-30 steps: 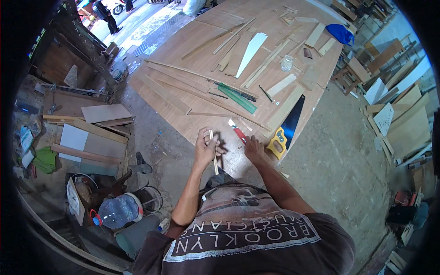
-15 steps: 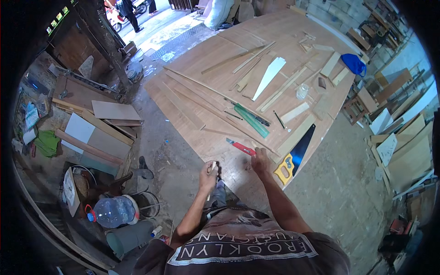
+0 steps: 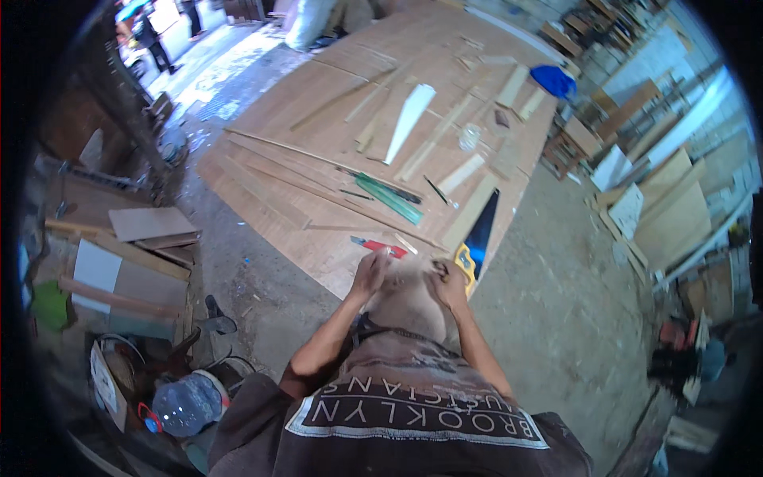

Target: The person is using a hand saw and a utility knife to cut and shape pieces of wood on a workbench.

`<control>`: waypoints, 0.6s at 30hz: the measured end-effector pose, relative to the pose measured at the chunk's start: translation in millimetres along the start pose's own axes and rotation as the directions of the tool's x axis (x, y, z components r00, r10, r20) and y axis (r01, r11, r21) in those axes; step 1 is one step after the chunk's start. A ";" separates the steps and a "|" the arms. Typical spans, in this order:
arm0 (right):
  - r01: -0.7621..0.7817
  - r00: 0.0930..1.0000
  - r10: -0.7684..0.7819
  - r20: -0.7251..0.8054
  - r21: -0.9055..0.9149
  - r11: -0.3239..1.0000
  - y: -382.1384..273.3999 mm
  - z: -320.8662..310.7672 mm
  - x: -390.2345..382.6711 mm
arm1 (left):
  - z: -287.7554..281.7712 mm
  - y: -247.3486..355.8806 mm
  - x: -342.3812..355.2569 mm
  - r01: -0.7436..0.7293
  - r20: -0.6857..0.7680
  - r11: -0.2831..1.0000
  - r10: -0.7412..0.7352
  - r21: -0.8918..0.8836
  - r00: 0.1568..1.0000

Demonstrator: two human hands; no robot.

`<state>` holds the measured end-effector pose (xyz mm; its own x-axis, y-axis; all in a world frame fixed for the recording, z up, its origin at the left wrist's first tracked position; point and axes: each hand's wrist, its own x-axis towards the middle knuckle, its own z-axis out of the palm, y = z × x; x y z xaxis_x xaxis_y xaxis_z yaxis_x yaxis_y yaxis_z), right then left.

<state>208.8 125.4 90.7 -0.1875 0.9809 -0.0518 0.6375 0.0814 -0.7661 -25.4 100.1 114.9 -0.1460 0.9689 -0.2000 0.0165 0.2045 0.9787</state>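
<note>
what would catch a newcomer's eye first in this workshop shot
The big plywood worktop fills the upper middle, strewn with wood strips and a pale pointed board. At its near edge a handsaw with a yellow handle lies right of the person's two hands, left hand and right hand, close together by a red tool.

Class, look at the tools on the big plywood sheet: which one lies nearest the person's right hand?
The yellow-handled handsaw: its handle lies beside the right hand.

Around the pale brown plywood sheet (image 3: 318, 119) we see a handsaw (image 3: 475, 238) with black blade and yellow handle at its near corner, a red utility knife (image 3: 380, 246) beside that, a green strip (image 3: 389, 199) mid-board, a white wedge (image 3: 409, 119) beyond, and a blue cloth (image 3: 554, 81) at the far edge.
</note>
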 end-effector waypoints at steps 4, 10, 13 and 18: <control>-0.074 0.993 0.005 0.114 0.609 0.789 -50.5 15.6 -12.2 | 49.0 31.3 16.1 0.114 0.249 0.948 -0.039 -0.296 0.968; -0.251 0.967 0.250 0.051 0.366 0.896 -67.6 -18.9 -35.3 | 70.7 46.8 23.3 0.088 0.263 0.943 -0.001 -0.320 0.965; -0.151 0.986 0.162 -0.038 0.211 0.966 -48.9 -12.6 -55.4 | 66.0 28.2 22.0 0.093 0.344 0.980 -0.028 -0.173 0.939; -0.059 0.976 0.083 -0.203 0.122 0.991 -40.6 10.2 -69.6 | 54.6 -23.4 33.5 0.008 0.332 0.999 -0.019 0.034 0.943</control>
<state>188.4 52.1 118.8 0.0215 0.9996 0.0161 0.5511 0.0015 -0.8344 23.3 135.4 82.8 0.1905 0.9562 -0.2224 0.0489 0.2170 0.9749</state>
